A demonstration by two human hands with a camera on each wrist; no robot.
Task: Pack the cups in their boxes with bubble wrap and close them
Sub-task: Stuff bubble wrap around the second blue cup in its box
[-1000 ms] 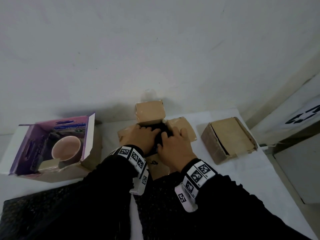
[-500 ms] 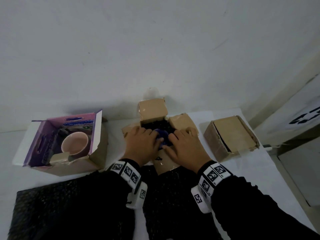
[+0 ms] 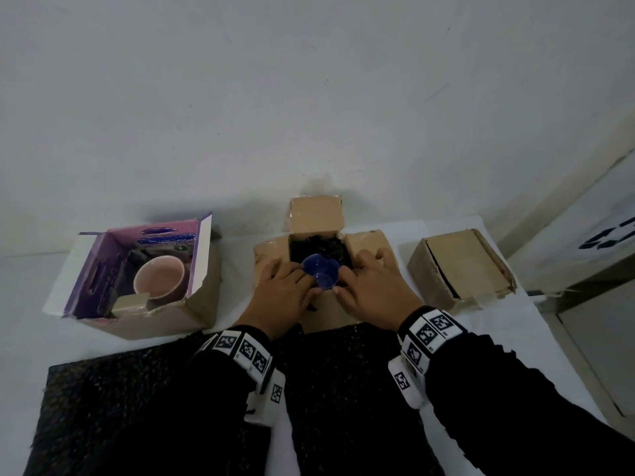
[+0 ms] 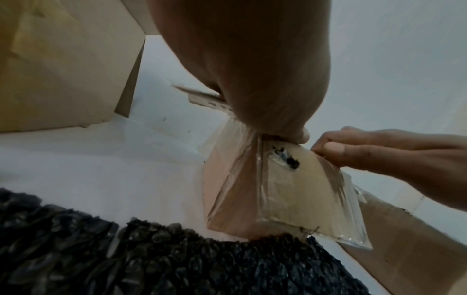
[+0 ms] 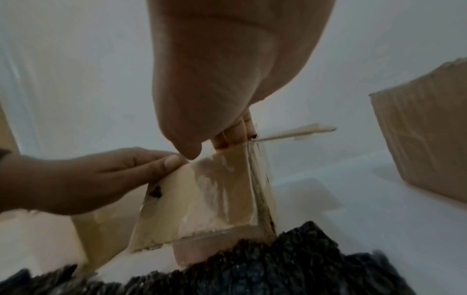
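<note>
A blue cup point(image 3: 321, 274) sits in black bubble wrap inside the open middle cardboard box point(image 3: 316, 218). My left hand point(image 3: 295, 283) and right hand point(image 3: 357, 280) flank the cup at the box's near rim. In the wrist views both pinch the top edge of the taped front flap point(image 4: 290, 189) point(image 5: 197, 195), thumbs outside and fingers behind it. To the left, a pink cup point(image 3: 159, 276) stands in an open purple box point(image 3: 99, 269). A closed cardboard box point(image 3: 460, 266) is on the right.
Two black bubble wrap sheets point(image 3: 113, 407) point(image 3: 343, 389) lie on the white table point(image 3: 27, 286) under my forearms. The wall rises right behind the boxes. The table's right edge point(image 3: 536, 304) runs just past the closed box.
My hands have drawn back towards me from over the middle box's opening to its front flap. The blue cup, hidden under them before, now shows.
</note>
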